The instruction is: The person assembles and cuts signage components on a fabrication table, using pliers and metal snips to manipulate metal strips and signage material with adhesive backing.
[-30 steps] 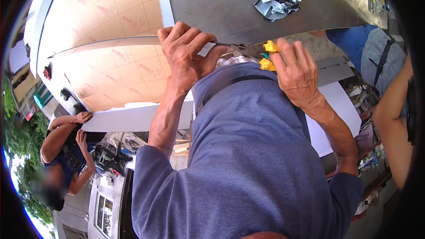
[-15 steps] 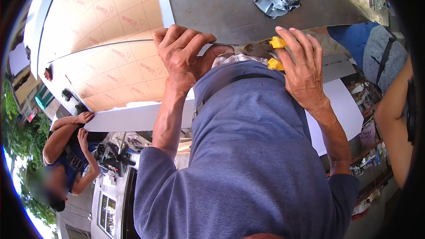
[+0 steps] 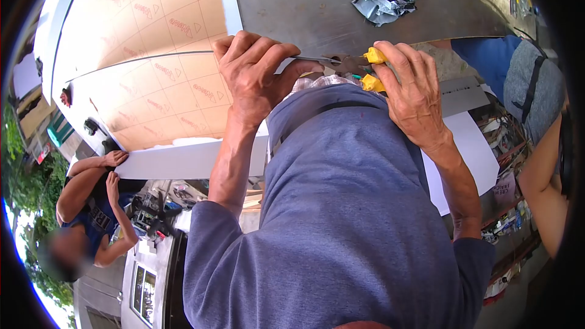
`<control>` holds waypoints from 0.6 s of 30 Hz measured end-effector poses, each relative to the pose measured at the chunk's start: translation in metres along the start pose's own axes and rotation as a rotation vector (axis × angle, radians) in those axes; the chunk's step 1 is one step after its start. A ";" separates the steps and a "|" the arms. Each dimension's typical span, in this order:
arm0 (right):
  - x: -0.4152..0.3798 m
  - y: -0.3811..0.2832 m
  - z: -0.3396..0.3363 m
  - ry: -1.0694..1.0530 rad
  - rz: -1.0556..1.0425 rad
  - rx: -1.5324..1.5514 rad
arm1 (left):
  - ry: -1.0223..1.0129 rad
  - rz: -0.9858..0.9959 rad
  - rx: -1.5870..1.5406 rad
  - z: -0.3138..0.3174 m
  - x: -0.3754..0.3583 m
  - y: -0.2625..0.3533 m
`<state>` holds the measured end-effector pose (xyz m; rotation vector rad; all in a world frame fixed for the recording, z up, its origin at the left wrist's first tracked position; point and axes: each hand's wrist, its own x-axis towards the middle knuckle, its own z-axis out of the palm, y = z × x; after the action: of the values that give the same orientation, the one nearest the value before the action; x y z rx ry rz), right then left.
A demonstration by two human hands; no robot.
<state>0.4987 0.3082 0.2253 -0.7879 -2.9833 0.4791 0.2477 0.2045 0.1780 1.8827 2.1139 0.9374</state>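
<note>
My left hand (image 3: 256,76) is closed around a long thin grey strip (image 3: 177,54) near its right end, fingers curled over the top and thumb underneath. The strip runs left across a sheet with brown backing and red print (image 3: 143,94). In my right hand (image 3: 414,94) is a pair of pliers with yellow handles (image 3: 375,56), the handles spread apart. Its dark jaws (image 3: 350,64) point left and overlap the strip's short end beyond my left hand. Part of the tool is hidden behind my fingers.
A grey metal sheet (image 3: 292,3) carries a crumpled silver-black wrapper (image 3: 385,3). At left, another person (image 3: 109,213) has both hands at a white panel's edge (image 3: 170,161). A second person's arm (image 3: 542,183) shows at right, beside a white sheet (image 3: 469,155) and cluttered shelves (image 3: 512,207).
My right hand has moved slightly left and up with the pliers, bringing the jaws to the strip's end. My left hand stays nearly in place. The person at left has shifted slightly.
</note>
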 end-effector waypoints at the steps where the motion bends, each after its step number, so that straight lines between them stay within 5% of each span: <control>1: 0.000 0.000 0.000 0.000 -0.002 -0.003 | 0.000 0.000 0.001 0.000 0.000 0.000; 18: -0.002 0.002 0.004 0.005 0.005 0.034 | -0.026 -0.012 -0.021 0.002 0.000 0.000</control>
<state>0.5010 0.3075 0.2215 -0.7922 -2.9606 0.5261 0.2487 0.2054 0.1768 1.8600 2.0903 0.9230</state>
